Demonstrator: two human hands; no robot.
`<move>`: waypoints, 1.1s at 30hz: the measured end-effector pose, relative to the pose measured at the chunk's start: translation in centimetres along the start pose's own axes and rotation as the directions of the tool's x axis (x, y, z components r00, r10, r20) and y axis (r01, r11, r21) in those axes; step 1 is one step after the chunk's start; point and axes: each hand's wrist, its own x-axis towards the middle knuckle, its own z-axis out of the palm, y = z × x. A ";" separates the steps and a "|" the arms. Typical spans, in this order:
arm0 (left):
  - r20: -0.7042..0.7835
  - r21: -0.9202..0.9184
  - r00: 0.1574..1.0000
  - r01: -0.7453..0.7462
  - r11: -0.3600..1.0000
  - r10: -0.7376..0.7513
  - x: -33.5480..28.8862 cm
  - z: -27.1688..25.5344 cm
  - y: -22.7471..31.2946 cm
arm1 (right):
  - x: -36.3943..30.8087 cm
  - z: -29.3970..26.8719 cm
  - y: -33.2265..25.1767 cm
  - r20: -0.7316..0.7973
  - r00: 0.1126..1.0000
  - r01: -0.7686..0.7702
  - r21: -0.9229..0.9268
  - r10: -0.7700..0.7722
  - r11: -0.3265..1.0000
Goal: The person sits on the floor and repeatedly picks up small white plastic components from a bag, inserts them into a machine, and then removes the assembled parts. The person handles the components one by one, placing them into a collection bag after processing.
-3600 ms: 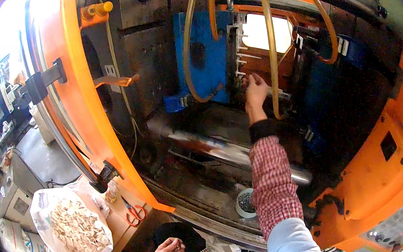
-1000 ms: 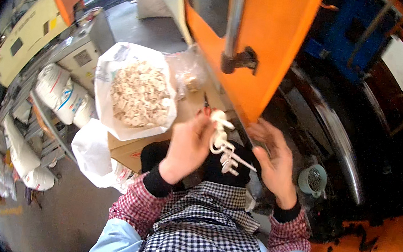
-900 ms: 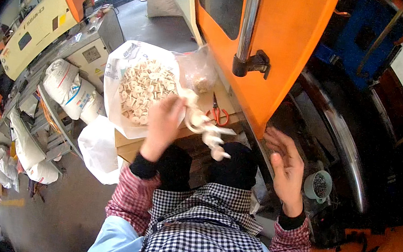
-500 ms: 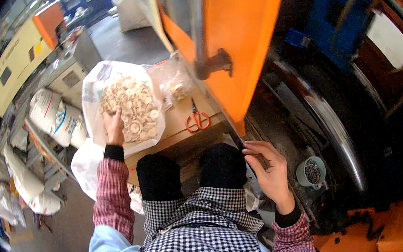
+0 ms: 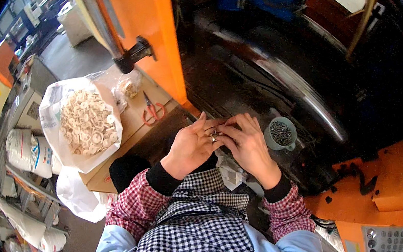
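Note:
My left hand point(image 5: 191, 144) is turned palm up in front of my lap, its fingers reaching towards the right hand. Small shiny metal pieces point(image 5: 214, 138) show at its fingers; their exact kind is too small to tell. Over them my right hand point(image 5: 248, 146) bends down, thumb and fingers closed together at the left fingertips. What the right fingertips pinch is hidden. Close to the right hand stands a pale green cup point(image 5: 271, 143) with a handle, filled with many small dark metal parts point(image 5: 281, 132).
At left, a white plastic bag point(image 5: 52, 105) of cream plastic discs point(image 5: 86, 122) sits on a cardboard box point(image 5: 128, 134), beside red-handled scissors point(image 5: 153, 111). An orange machine door point(image 5: 139, 19) with a black handle stands ahead. A control panel point(image 5: 385, 245) lies at lower right.
My left hand has left the bag of discs and come right to meet the right hand. The right hand has moved from the door's edge, and the view has swung right.

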 end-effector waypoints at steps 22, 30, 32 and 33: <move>0.097 0.286 0.995 -0.060 0.956 0.033 6.2 -0.1 -1.8 | 0.9 -2.8 4.2 -0.048 0.999 0.012 -0.043 -0.015 0.999; 0.081 0.340 0.994 -0.091 0.936 0.067 7.0 1.7 -0.9 | 2.5 -3.8 5.9 -0.121 0.993 0.001 0.130 0.015 0.991; 0.045 0.389 0.996 -0.092 0.916 0.081 7.2 2.1 -0.5 | 4.0 -4.4 6.8 -0.240 0.970 0.049 0.034 -0.039 0.998; 0.039 0.408 0.996 -0.087 0.909 0.078 7.2 2.0 0.0 | 5.4 -5.2 6.8 -0.254 0.956 -0.111 0.155 0.148 0.982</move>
